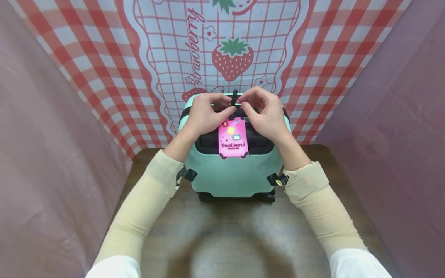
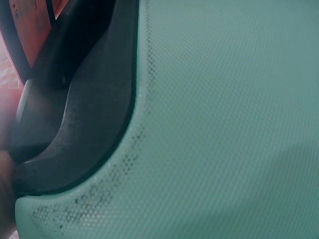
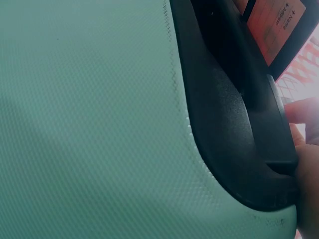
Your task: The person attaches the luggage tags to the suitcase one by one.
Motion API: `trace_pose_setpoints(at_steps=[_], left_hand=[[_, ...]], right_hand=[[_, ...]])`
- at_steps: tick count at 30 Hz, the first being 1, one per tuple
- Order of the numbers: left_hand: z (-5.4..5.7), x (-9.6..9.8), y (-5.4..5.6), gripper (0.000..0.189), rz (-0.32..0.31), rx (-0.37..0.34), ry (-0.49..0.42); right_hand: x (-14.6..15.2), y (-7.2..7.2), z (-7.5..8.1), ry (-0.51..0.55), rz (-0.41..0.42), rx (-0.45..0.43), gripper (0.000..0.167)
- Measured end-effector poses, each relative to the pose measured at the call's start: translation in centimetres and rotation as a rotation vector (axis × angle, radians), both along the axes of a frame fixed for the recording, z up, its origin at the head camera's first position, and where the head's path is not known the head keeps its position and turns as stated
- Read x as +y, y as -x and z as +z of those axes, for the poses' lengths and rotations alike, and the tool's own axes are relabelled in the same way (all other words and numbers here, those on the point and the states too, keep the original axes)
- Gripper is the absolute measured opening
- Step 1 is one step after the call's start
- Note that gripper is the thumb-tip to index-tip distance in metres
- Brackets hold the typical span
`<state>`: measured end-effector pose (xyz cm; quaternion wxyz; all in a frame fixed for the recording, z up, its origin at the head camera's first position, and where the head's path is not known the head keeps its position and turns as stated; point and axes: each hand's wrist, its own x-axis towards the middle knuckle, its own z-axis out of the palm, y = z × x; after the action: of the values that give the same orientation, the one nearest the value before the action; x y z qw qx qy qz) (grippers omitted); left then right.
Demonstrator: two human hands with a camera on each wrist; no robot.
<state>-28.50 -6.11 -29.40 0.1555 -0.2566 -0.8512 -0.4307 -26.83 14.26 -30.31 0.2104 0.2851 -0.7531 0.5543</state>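
A pink luggage tag (image 1: pixel 233 141) printed "Travel World" hangs against the dark top handle of a mint-green suitcase (image 1: pixel 236 173). Its black strap (image 1: pixel 234 96) stands up above the handle. My left hand (image 1: pixel 206 116) pinches the strap from the left with thumb and fingertips. From the other side my right hand (image 1: pixel 265 116) holds the strap near its upper part, fingertips close to the left ones. In the right wrist view the back of the luggage tag (image 3: pixel 276 27) shows a Name and Address card, and the black handle (image 3: pixel 219 99) is beside my fingers.
The suitcase stands on a brown wooden surface (image 1: pixel 222 231). Behind it hangs a red-and-white checked cloth (image 1: pixel 233 58) with strawberries. Pinkish curtains (image 1: pixel 52 154) close off both sides. Black wrist straps (image 1: pixel 278 179) sit over the sleeves.
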Motion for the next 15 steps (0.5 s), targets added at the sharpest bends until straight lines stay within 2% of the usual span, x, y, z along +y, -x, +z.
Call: trace_pose_setpoints(at_steps=[6,10,13,15], left_hand=[[-0.1,-0.6,0.5,0.031,0.039,0.031,0.004],[-0.6,-1.2,0.6,0.030,0.014,0.083,0.018],[-1.0,-2.8,0.0,0.028,0.011,0.146,0.044],[-1.5,-4.6,-0.9,0.028,0.048,0.201,0.070]], right_hand=[[-0.8,0.9,-0.3,-0.023,-0.047,0.067,0.010],[-0.6,0.6,-0.7,-0.078,-0.131,0.137,0.009],[0.5,-0.1,-1.3,-0.175,-0.197,0.196,0.012],[1.8,-0.6,-1.8,-0.233,-0.232,0.240,0.020]])
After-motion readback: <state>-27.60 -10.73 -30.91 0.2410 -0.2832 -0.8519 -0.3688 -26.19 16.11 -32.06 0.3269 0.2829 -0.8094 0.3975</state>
